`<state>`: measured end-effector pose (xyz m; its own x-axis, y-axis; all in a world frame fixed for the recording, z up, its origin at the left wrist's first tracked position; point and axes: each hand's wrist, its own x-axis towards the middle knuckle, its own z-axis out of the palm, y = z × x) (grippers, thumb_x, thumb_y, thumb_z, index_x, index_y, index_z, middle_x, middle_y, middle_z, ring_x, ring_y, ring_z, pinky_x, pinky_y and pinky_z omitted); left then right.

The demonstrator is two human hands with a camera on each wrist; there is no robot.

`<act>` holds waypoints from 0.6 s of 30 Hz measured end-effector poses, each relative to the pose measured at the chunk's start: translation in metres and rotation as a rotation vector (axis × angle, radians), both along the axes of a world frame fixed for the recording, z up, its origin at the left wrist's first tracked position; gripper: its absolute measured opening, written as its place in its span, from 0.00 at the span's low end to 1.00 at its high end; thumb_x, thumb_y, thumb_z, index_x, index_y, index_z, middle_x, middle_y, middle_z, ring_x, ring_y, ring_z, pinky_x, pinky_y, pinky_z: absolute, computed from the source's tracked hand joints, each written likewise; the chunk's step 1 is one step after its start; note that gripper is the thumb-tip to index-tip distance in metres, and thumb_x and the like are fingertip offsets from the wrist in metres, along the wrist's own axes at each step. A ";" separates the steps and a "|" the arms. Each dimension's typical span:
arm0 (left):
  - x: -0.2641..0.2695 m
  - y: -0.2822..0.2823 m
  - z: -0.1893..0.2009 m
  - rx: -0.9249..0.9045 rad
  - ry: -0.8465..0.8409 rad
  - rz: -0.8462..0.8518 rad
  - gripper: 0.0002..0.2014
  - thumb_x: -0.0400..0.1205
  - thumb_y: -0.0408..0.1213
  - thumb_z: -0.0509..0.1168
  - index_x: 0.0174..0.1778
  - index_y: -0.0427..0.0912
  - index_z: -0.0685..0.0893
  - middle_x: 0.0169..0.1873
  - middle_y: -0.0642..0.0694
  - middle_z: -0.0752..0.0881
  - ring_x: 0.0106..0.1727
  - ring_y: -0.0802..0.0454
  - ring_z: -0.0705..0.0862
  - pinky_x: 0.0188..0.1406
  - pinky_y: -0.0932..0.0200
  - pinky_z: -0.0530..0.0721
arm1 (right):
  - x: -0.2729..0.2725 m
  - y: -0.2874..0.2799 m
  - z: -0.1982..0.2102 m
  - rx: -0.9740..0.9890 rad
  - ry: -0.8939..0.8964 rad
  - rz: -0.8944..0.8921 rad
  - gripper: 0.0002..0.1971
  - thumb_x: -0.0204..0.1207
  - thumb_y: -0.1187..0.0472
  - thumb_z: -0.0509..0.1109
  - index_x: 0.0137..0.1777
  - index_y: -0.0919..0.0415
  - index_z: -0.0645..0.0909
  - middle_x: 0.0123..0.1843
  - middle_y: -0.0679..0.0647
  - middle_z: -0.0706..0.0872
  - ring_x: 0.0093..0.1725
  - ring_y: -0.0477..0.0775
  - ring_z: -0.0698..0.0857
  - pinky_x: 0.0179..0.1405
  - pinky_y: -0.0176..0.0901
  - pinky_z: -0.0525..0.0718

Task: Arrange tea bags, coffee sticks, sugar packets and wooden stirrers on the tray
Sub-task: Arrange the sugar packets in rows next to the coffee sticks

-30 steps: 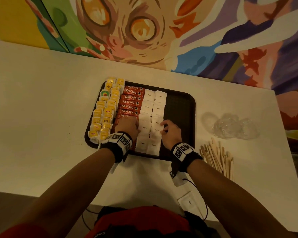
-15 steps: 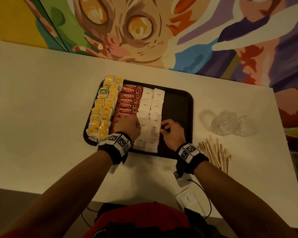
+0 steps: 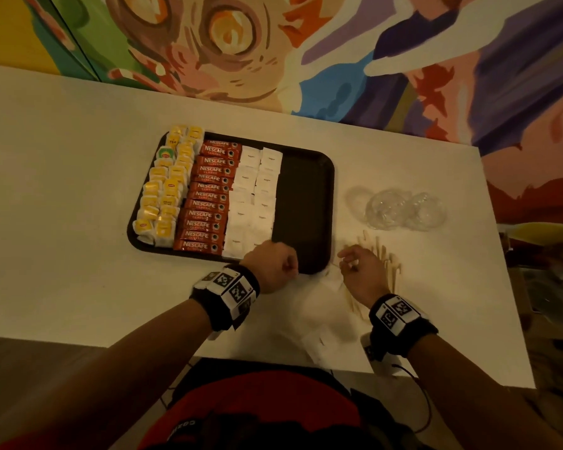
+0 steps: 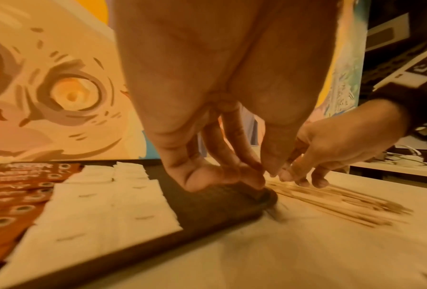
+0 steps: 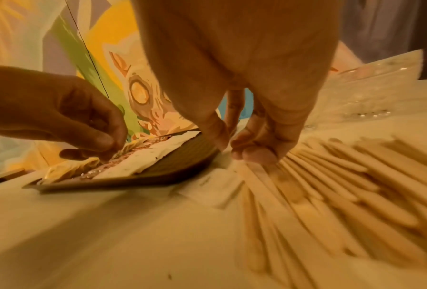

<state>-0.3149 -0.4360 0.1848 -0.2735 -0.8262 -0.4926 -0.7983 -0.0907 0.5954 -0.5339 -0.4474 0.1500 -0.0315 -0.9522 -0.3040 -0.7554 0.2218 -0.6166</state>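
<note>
A dark tray [image 3: 303,203] holds yellow tea bags [image 3: 163,196] on its left, then red coffee sticks [image 3: 208,196], then two columns of white sugar packets [image 3: 254,203]; its right strip is bare. Wooden stirrers [image 3: 392,271] lie fanned on the table right of the tray. My left hand [image 3: 290,264] hovers at the tray's front right corner [image 4: 264,195], fingers curled with nothing seen in them. My right hand [image 5: 228,148] reaches down onto the stirrers [image 5: 343,185]; its bent fingertips [image 5: 254,156] touch their near ends, and none is lifted.
Crumpled clear plastic bags [image 3: 394,209] lie at the table's right, behind the stirrers. Loose white sugar packets [image 3: 319,345] sit near the table's front edge, another packet [image 5: 217,187] between tray and stirrers. A painted mural wall stands behind the table.
Both hands have left the packets on the tray. The left moved right to the tray's front right corner; the right moved off the tray onto the stirrers.
</note>
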 end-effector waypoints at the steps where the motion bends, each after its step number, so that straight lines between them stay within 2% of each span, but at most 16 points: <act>1: -0.008 0.006 -0.002 0.026 0.003 -0.021 0.05 0.81 0.41 0.67 0.51 0.49 0.85 0.50 0.49 0.87 0.51 0.52 0.84 0.56 0.53 0.85 | -0.005 0.004 -0.001 -0.001 0.023 0.012 0.11 0.78 0.71 0.66 0.52 0.56 0.85 0.49 0.57 0.85 0.48 0.58 0.85 0.48 0.41 0.81; 3: -0.022 0.017 -0.004 0.071 0.007 -0.055 0.05 0.82 0.41 0.67 0.52 0.49 0.85 0.52 0.49 0.86 0.53 0.52 0.83 0.58 0.54 0.83 | -0.011 0.009 -0.003 0.021 0.063 0.048 0.11 0.79 0.68 0.67 0.57 0.58 0.84 0.51 0.59 0.85 0.47 0.54 0.83 0.51 0.40 0.80; 4: -0.029 0.022 -0.005 0.086 0.001 -0.073 0.06 0.82 0.41 0.67 0.53 0.48 0.85 0.52 0.49 0.86 0.53 0.52 0.83 0.58 0.55 0.82 | -0.013 0.010 -0.003 0.050 0.086 0.070 0.12 0.79 0.64 0.68 0.60 0.57 0.83 0.54 0.58 0.83 0.48 0.53 0.82 0.54 0.43 0.82; 6: -0.045 0.034 -0.007 0.106 -0.037 -0.121 0.10 0.82 0.44 0.67 0.57 0.47 0.83 0.55 0.48 0.85 0.54 0.52 0.81 0.60 0.54 0.81 | -0.012 0.013 -0.005 0.119 0.133 0.126 0.18 0.78 0.55 0.71 0.68 0.53 0.79 0.63 0.56 0.79 0.55 0.54 0.81 0.62 0.53 0.83; 8: -0.059 0.045 -0.011 0.126 -0.094 -0.165 0.15 0.81 0.49 0.67 0.61 0.47 0.81 0.58 0.48 0.82 0.56 0.51 0.79 0.61 0.54 0.79 | -0.009 0.017 -0.007 0.151 0.210 0.231 0.25 0.75 0.44 0.70 0.71 0.48 0.77 0.68 0.53 0.76 0.61 0.54 0.78 0.65 0.53 0.80; 9: -0.065 0.051 -0.013 0.131 -0.120 -0.183 0.18 0.80 0.51 0.67 0.63 0.48 0.80 0.60 0.48 0.81 0.58 0.50 0.78 0.61 0.52 0.79 | -0.008 0.018 -0.008 0.153 0.239 0.270 0.26 0.74 0.41 0.69 0.71 0.47 0.76 0.70 0.53 0.75 0.63 0.54 0.77 0.66 0.52 0.79; 12: -0.076 0.068 -0.026 0.100 -0.144 -0.222 0.29 0.77 0.57 0.69 0.70 0.48 0.73 0.67 0.46 0.74 0.65 0.46 0.74 0.64 0.48 0.78 | -0.005 0.022 -0.003 0.160 0.242 0.248 0.29 0.75 0.48 0.75 0.75 0.52 0.74 0.72 0.55 0.71 0.68 0.59 0.77 0.67 0.50 0.77; 15: -0.080 0.082 -0.036 0.046 -0.155 -0.232 0.39 0.72 0.59 0.73 0.74 0.46 0.67 0.70 0.45 0.68 0.68 0.43 0.70 0.66 0.46 0.77 | -0.005 0.026 -0.001 0.149 0.237 0.224 0.29 0.73 0.49 0.78 0.72 0.54 0.75 0.70 0.55 0.72 0.67 0.59 0.78 0.66 0.49 0.77; 18: -0.081 0.087 -0.042 -0.002 -0.159 -0.242 0.39 0.71 0.54 0.75 0.75 0.46 0.66 0.71 0.44 0.67 0.69 0.43 0.68 0.67 0.45 0.77 | -0.006 0.030 0.000 0.155 0.213 0.199 0.29 0.70 0.50 0.81 0.69 0.56 0.76 0.68 0.54 0.73 0.65 0.58 0.78 0.65 0.49 0.77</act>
